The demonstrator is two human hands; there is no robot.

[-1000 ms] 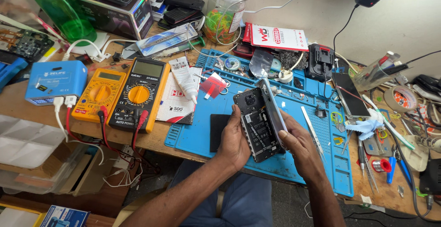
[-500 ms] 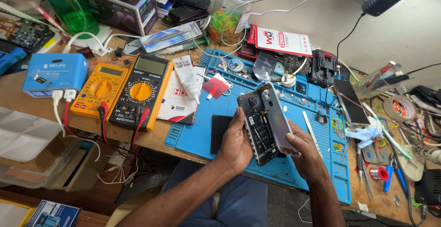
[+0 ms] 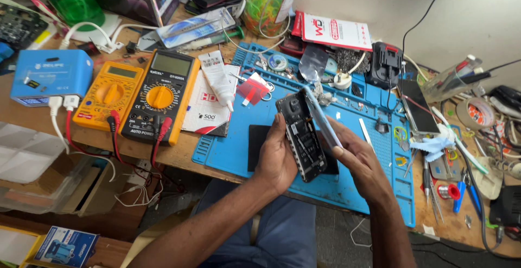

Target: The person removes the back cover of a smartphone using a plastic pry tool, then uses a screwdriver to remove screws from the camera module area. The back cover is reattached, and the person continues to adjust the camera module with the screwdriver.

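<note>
we hold an opened phone [image 3: 302, 135] above the blue work mat [image 3: 233, 143], the landmark for everything here. our left hand [image 3: 278, 157] wraps around the phone's lower left edge, fingers closed on its dark body with the inner parts facing up. our right hand [image 3: 361, 162] pinches the pale blue back cover [image 3: 323, 119], which stands tilted away from the phone's right edge like an opening book; the two parts meet along that side, though we cannot tell whether they remain joined. both hands sit close together over the mat's near middle, clamped on the phone.

on the mat, under the phone, lies a black rectangular pad [image 3: 259, 146]. at the mat's far left corner rests a white tube [image 3: 217, 78] on a printed card. just left of the mat stands a black multimeter [image 3: 160, 94], and beyond it a yellow multimeter [image 3: 108, 91], then a blue box [image 3: 51, 75]. right of the mat lies another phone [image 3: 418, 105] and a scatter of tweezers [image 3: 431, 186].
</note>
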